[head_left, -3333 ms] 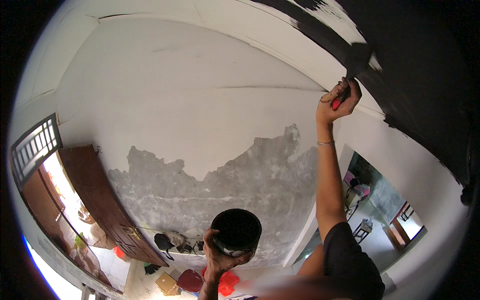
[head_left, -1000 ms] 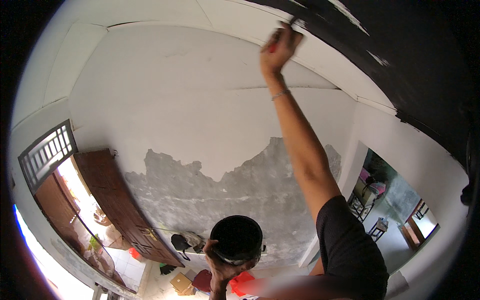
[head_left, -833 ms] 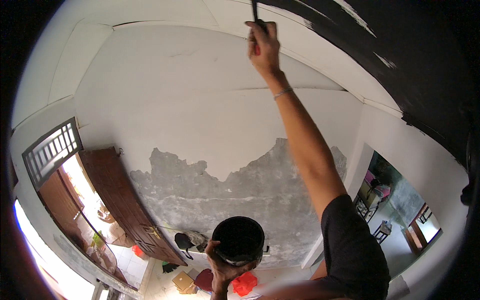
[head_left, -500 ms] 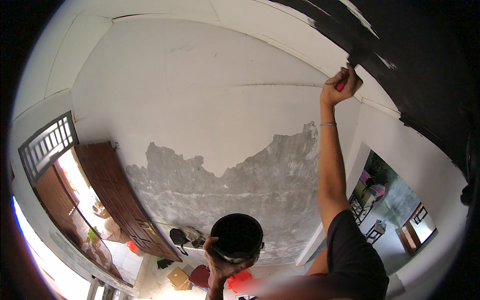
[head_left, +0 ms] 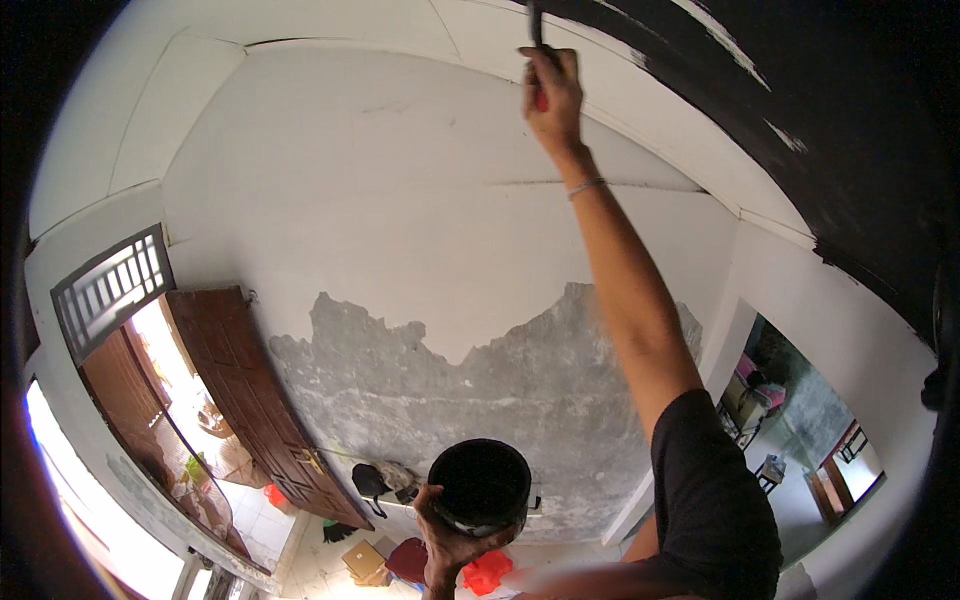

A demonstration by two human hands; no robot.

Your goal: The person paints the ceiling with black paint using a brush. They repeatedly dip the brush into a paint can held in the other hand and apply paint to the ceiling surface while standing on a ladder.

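My left hand (head_left: 452,546) holds up a small black bucket (head_left: 522,512) from below, thumb against its near-left side. Dark paint (head_left: 480,485) shows inside its open mouth. High overhead, at the end of my stretched arm, my right hand (head_left: 556,95) is closed around a paintbrush (head_left: 536,24) with a bit of red on the handle. The brush points up beside the edge of a black-painted overhead surface (head_left: 850,140), which has several white streaks. Its tip runs to the picture's upper edge, so I cannot tell whether it touches the paint.
A wall with bare grey patches (head_left: 500,400) stands ahead. At left are an open brown door (head_left: 245,390) and a barred vent window (head_left: 112,290). Below lie a cardboard box (head_left: 364,562), a red plastic bag (head_left: 488,572) and a black cap (head_left: 370,480). A doorway (head_left: 800,430) opens at right.
My right hand with the paintbrush has swung left and up along the edge of the black surface. The bucket in my left hand stays nearly in place, and the view has shifted slightly.
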